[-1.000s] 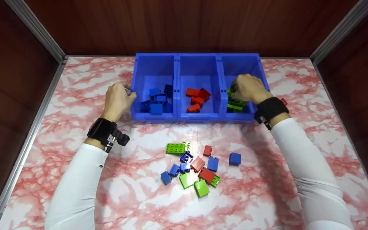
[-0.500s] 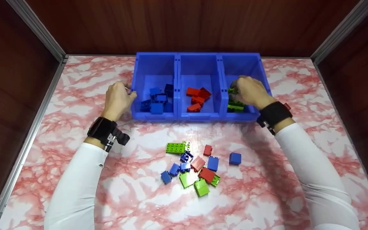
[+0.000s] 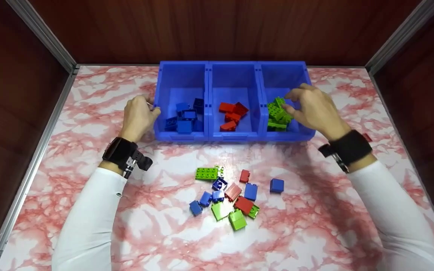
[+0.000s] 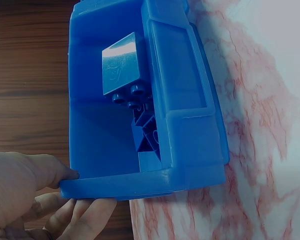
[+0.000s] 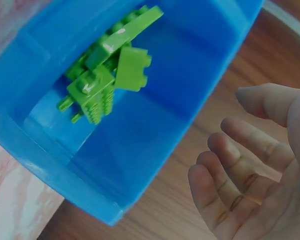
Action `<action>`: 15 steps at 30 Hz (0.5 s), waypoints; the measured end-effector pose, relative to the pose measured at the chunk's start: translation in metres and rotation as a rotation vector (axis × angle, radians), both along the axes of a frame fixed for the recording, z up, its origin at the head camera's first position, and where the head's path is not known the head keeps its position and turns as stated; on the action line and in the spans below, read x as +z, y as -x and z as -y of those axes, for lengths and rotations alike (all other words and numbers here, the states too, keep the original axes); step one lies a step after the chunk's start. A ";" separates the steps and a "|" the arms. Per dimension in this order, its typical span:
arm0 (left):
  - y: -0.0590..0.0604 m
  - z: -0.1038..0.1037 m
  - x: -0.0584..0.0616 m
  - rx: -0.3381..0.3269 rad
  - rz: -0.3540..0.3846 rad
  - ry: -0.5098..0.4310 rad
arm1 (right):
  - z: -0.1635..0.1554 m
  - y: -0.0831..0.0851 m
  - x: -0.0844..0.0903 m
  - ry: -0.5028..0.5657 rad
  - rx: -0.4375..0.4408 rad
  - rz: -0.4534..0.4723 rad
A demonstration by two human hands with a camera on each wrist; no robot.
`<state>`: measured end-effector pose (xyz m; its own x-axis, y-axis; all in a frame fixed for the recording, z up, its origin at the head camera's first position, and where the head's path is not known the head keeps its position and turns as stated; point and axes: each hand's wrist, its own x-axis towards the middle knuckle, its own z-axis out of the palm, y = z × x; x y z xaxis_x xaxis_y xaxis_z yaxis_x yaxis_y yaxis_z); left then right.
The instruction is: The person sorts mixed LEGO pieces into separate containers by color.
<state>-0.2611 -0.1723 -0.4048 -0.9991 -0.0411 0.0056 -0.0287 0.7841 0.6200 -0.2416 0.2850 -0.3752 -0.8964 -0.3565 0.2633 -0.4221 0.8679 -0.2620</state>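
My left hand (image 3: 138, 116) pinches the outer left wall of the joined blue bins, thumb over the rim (image 4: 117, 184) and fingers outside it in the left wrist view. Blue bricks (image 3: 184, 127) lie in that left bin, red bricks (image 3: 233, 117) in the middle one. My right hand (image 3: 317, 109) hovers over the right side of the right bin (image 3: 286, 75), fingers apart and holding nothing. Green bricks (image 5: 132, 70) are piled in that bin, apart from the fingers in the right wrist view.
In front of the bins lies a loose group of bricks on the marbled table: a green brick (image 3: 206, 173), a red brick (image 3: 244, 205) and several blue ones. A single blue brick (image 3: 277, 185) sits a little to the right. Brown panels (image 3: 217, 30) enclose the back and sides.
My right hand has come up out of the right bin and moved right, its fingers spreading, and the green bricks show more fully. My left hand stays on the bin wall.
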 end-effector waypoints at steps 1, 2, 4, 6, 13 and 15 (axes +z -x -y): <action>0.000 0.000 0.000 0.000 -0.003 0.001 | 0.000 -0.005 0.000 0.005 0.006 -0.007; 0.000 0.000 -0.001 0.001 -0.007 0.004 | 0.000 -0.011 0.001 0.008 0.013 -0.014; 0.000 0.000 -0.001 0.003 -0.008 0.002 | 0.001 -0.023 0.000 0.012 0.032 -0.024; 0.000 0.000 -0.002 0.006 -0.006 0.000 | 0.002 -0.037 -0.001 0.016 0.065 -0.023; 0.001 0.000 -0.002 0.003 -0.004 0.002 | 0.007 -0.084 -0.019 0.006 0.253 0.000; 0.001 0.001 -0.002 0.001 -0.003 0.003 | 0.010 -0.096 -0.025 -0.003 0.288 0.048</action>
